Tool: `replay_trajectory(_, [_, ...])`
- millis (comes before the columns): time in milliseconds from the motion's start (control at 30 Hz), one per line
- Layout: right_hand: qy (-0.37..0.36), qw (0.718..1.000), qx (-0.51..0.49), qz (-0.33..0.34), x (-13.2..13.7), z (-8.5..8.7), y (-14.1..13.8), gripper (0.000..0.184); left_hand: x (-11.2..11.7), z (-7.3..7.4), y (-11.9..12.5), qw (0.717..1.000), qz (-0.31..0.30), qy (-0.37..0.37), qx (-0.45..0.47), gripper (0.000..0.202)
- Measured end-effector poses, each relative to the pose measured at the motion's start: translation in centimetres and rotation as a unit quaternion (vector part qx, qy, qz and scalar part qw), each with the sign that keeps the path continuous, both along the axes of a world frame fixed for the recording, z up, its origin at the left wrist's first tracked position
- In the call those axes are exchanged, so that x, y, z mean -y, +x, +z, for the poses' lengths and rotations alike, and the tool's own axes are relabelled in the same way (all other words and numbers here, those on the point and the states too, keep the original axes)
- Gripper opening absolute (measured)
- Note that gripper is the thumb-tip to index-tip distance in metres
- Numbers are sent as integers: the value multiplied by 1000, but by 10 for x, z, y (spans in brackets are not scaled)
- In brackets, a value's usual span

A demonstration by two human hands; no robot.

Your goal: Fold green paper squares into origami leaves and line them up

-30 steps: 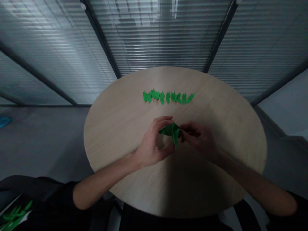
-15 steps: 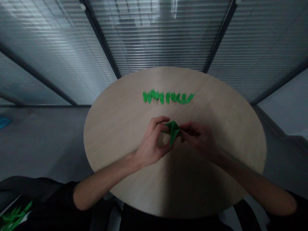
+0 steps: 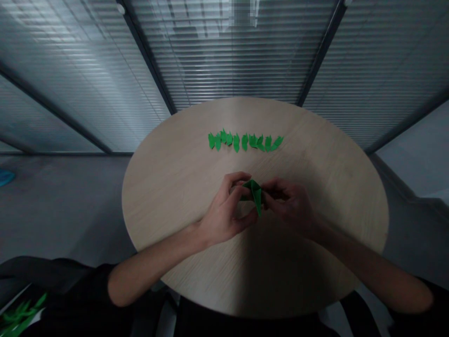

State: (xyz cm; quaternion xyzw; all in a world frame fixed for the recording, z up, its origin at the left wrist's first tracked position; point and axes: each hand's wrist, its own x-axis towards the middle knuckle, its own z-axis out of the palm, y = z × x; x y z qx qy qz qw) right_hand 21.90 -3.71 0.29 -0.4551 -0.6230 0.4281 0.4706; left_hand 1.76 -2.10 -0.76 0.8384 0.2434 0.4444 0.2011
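Note:
A folded piece of green paper (image 3: 257,193), creased into points, is held between my two hands above the table. My left hand (image 3: 228,210) grips it from the left, fingers curled over its far side, with the thumb stretched near its lower tip. From the right, my right hand (image 3: 289,201) pinches its edge between thumb and fingers. Parts of the paper are hidden behind the fingers. Beyond my hands lies a row of several small green folded paper pieces (image 3: 244,142), each with pointed ends.
The round wooden table (image 3: 168,187) stands before a glass partition with blinds (image 3: 231,70). More green pieces (image 3: 23,316) show at the lower left, beside my sleeve. A blue object (image 3: 6,177) lies on the floor at the far left.
The folded green paper has turned a little and its lower tip has shifted right. My left fingers have moved slightly right along with it. The row of pieces is unchanged.

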Motion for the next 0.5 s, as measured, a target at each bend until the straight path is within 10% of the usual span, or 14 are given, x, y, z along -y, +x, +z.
replay_trajectory(500, [-1,1000,1,24,-2,0,1,22,-4,-4,-3,1000,9,-6,6,35])
